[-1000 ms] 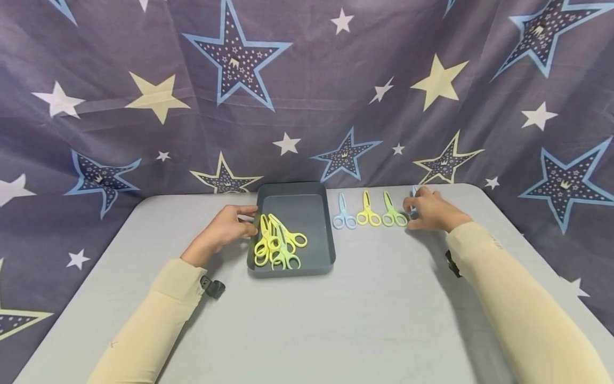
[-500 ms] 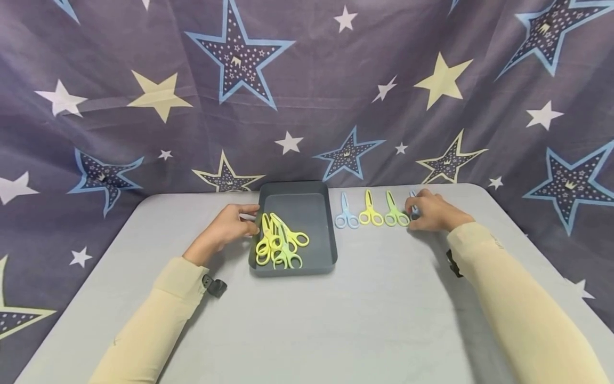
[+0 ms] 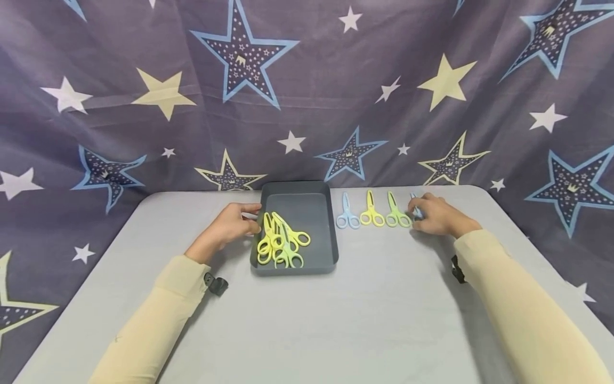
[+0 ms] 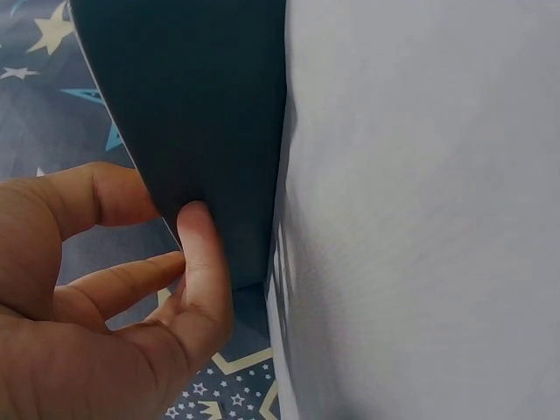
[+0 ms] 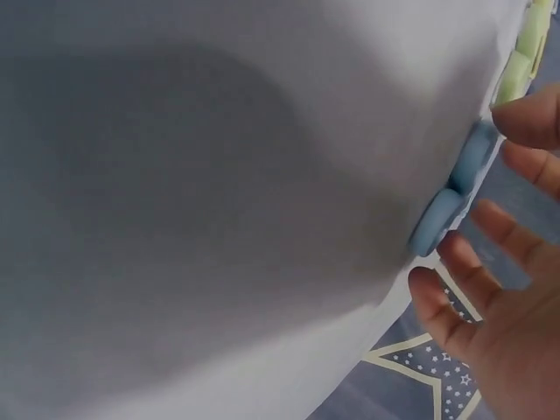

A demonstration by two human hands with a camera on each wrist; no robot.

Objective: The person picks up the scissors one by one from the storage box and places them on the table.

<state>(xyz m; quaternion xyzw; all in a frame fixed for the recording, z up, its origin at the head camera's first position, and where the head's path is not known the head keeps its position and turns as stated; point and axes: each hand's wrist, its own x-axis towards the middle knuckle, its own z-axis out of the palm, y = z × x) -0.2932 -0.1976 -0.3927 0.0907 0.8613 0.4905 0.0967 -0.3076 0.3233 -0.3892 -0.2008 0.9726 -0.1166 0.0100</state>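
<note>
In the head view, my left hand (image 3: 235, 221) holds the left wall of a shallow grey tray (image 3: 322, 261). Close up in the left wrist view, a digit reaches behind the rim while a fingertip presses the tray's outer side (image 4: 197, 96). Several yellow and green scissors (image 3: 280, 242) lie heaped inside, toward the tray's near left. My right hand (image 3: 440, 216) is spread over light blue scissors (image 3: 416, 212) at the right end of a row and partly hides them. Its thumb and fingertips (image 5: 424, 280) stand around their two handle loops (image 5: 436, 220), with gaps showing between the fingers.
Blue scissors (image 3: 346, 213), yellow scissors (image 3: 371, 210) and green scissors (image 3: 398, 212) lie in a row between tray and right hand, blades pointing away. A star-patterned curtain (image 3: 307, 117) hangs behind the white table's (image 3: 336, 320) far edge.
The head view has shifted slightly, moving the scene a little to the right. My right hand has eased slightly rightward and shows more of the blue scissors. The left hand stays at the tray.
</note>
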